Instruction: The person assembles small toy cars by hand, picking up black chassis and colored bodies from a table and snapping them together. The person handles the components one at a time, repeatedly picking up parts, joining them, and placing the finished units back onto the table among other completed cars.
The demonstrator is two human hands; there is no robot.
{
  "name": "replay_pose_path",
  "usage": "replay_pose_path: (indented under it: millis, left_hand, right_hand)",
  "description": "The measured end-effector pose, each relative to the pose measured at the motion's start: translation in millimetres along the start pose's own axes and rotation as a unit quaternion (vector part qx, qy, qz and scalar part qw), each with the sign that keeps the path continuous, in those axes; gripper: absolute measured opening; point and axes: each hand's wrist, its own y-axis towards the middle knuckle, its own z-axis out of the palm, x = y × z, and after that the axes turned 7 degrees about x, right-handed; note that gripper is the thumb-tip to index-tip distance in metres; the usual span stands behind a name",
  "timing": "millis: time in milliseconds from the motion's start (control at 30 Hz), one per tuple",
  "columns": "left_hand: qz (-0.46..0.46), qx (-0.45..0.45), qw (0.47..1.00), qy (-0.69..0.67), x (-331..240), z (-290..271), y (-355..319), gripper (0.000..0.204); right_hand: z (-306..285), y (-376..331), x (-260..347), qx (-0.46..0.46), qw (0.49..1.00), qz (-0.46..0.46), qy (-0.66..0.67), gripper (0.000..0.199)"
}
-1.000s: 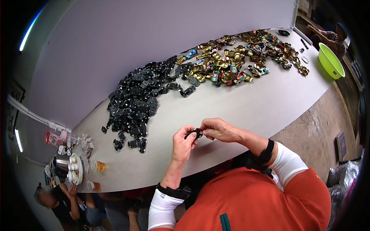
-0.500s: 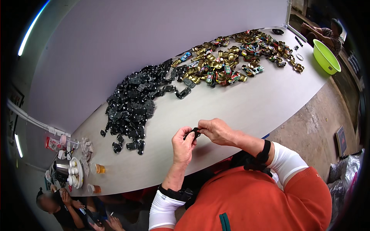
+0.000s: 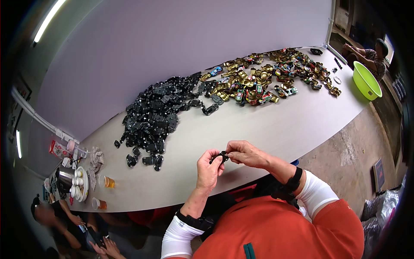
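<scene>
Tabletop shifts in view (left hand still pinching black part).

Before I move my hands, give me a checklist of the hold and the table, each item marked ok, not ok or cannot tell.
1. Left hand gripping the small black part: ok, thumb pressed on it.
2. Right hand at the part: ok, it reaches the part's right end.
3. Anything small pinched in the right hand: cannot tell, too small and covered.
4. Black pieces all in one pile: not ok, a stray piece lies apart at its left.
5. Cups away from both hands: ok, they stand near the left end of the table.
</scene>
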Motion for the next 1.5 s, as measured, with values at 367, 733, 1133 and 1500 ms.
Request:
replay_pose_path:
  millis: [367, 733, 1133, 1500]
  left_hand:
    - [0.011, -0.02, 0.999, 0.037, -8, 11, -11, 0.008]
    - [-0.419, 0.171, 0.877, 0.159, 54, -56, -110, 0.013]
    - [-0.287, 0.154, 0.881, 0.344, 125, -92, -85, 0.037]
    - [-0.202, 0.086, 0.889, 0.402, -41, -109, -89, 0.031]
  right_hand:
    - [9, -4, 6, -0.076, 0.977, -0.041, -0.194, 0.011]
    - [-40, -17, 8, -0.119, 0.992, 0.01, 0.027, 0.013]
    - [-197, 25, -20, -0.46, 0.781, 0.016, -0.423, 0.022]
    - [-181, 79, -31, -0.317, 0.737, 0.06, -0.594, 0.047]
